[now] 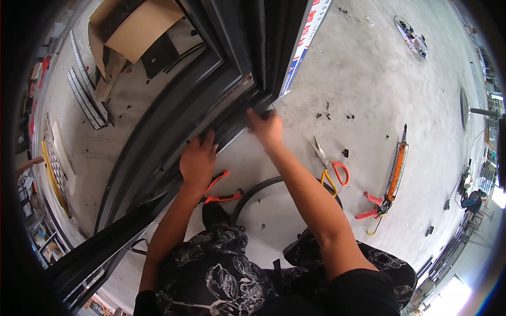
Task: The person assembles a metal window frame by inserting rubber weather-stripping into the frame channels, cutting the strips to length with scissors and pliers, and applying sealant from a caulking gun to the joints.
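Note:
A large dark grey metal frame (153,124), with a mitred corner and several grooves, stands in front of me at the left. My left hand (198,162) rests on its lower rail, fingers reaching over the profile. Close to the inner corner, my right hand (268,129) presses on the same rail with its fingers curled together. Whatever is in those fingers is hidden. A black rubber strip (258,188) curves over the floor beneath my right forearm. Red-handled pliers (216,199) lie just below my left hand.
Scissors (328,160) with red and yellow handles and an orange caulking gun (396,174) lie on the concrete floor at right. Small black scraps (345,153) are scattered about. Beyond the frame stand a cardboard box (139,31) and metal strips (87,100).

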`<state>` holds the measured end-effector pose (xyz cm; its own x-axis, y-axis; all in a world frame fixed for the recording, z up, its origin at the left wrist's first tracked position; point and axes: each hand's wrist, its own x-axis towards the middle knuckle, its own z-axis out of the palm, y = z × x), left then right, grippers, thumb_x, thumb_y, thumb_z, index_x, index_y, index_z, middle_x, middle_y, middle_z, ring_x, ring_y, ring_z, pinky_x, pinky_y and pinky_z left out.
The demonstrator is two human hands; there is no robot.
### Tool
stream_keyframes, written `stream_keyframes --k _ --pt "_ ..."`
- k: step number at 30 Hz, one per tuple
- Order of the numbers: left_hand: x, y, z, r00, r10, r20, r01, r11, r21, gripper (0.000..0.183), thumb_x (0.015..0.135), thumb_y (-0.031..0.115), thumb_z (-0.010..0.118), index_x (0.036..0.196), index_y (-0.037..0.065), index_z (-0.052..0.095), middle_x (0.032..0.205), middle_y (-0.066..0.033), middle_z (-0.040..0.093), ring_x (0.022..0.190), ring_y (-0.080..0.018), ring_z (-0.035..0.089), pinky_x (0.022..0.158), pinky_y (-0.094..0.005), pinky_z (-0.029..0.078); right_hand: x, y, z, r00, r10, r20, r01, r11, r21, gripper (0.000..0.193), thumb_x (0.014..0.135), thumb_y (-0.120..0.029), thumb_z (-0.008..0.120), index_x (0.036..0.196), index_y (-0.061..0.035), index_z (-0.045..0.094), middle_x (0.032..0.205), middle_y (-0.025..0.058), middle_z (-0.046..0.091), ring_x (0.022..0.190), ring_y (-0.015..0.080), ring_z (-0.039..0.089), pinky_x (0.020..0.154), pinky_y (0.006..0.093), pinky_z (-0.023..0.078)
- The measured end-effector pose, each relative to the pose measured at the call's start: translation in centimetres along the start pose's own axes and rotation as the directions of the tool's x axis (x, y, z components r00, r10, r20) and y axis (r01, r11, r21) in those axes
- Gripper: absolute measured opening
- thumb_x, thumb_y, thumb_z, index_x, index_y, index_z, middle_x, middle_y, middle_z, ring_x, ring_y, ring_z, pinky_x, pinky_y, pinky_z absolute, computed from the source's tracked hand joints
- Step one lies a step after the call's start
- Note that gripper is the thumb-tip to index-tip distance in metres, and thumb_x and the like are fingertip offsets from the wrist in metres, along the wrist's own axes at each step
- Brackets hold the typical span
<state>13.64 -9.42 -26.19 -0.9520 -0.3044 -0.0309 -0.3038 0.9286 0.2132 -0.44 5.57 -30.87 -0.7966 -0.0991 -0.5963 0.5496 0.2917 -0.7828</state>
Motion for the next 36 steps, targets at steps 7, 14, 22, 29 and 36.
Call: stream_keyframes --k 7,14,22,29,36 --pt "3.5 3.4 0.1 0.997 0.039 0.068 -0.038 0.999 -0.023 0.036 0.089 0.023 0.066 0.124 0.012 0.064 0.089 -0.0115 0.06 0.075 -0.0312 0.061 0.065 -0.0406 0.051 0.9 -0.6 -2.6 0.949 0.05 0.312 -0.122 0.969 0.217 0.033 0.091 -0.02 0.07 0.098 0.0084 0.054 0.076 0.0157 0.065 0.064 0.0243 0.07 0.055 0.0368 0.061" --pt "4.2 3.8 1.0 0.996 0.084 0.022 -0.082 0.993 -0.079 0.034 0.09 0.02 0.066 0.122 0.008 0.064 0.087 -0.0153 0.06 0.076 -0.0324 0.061 0.063 -0.0413 0.052 1.3 -2.0 -3.1 0.906 0.093 0.414 -0.122 0.991 0.046 0.03 0.092 -0.017 0.068 0.1 0.0089 0.055 0.074 0.0161 0.066 0.062 0.0247 0.07 0.051 0.0355 0.06" --pt "4.2 3.9 2.3 0.993 0.103 -0.053 -0.102 0.995 0.014 0.035 0.091 0.021 0.064 0.125 0.012 0.063 0.09 -0.0144 0.058 0.08 -0.0329 0.06 0.065 -0.0418 0.05 1.2 -2.9 -3.5 0.903 0.11 0.416 -0.111 0.994 -0.021 0.029 0.092 -0.016 0.068 0.099 0.0097 0.056 0.072 0.0172 0.066 0.059 0.0251 0.07 0.05 0.0365 0.06" --pt "4.0 4.1 3.2 0.996 0.066 -0.063 -0.068 0.998 -0.019 0.035 0.09 0.02 0.065 0.124 0.012 0.063 0.087 -0.014 0.056 0.078 -0.0324 0.059 0.064 -0.041 0.05 1.0 -2.7 -3.3 0.908 0.088 0.409 -0.075 0.996 -0.048 0.029 0.091 -0.016 0.069 0.099 0.0093 0.056 0.069 0.0165 0.066 0.059 0.0248 0.07 0.049 0.0363 0.06" --pt "4.4 4.8 2.2 0.998 0.035 -0.047 -0.034 0.999 0.012 0.035 0.087 0.017 0.067 0.122 0.014 0.064 0.086 -0.0146 0.058 0.078 -0.0328 0.061 0.063 -0.0416 0.051 1.3 -2.6 -3.1 0.924 0.113 0.366 -0.105 0.994 -0.044 0.032 0.088 -0.019 0.073 0.097 0.008 0.059 0.072 0.0143 0.067 0.06 0.0229 0.07 0.05 0.0352 0.06"
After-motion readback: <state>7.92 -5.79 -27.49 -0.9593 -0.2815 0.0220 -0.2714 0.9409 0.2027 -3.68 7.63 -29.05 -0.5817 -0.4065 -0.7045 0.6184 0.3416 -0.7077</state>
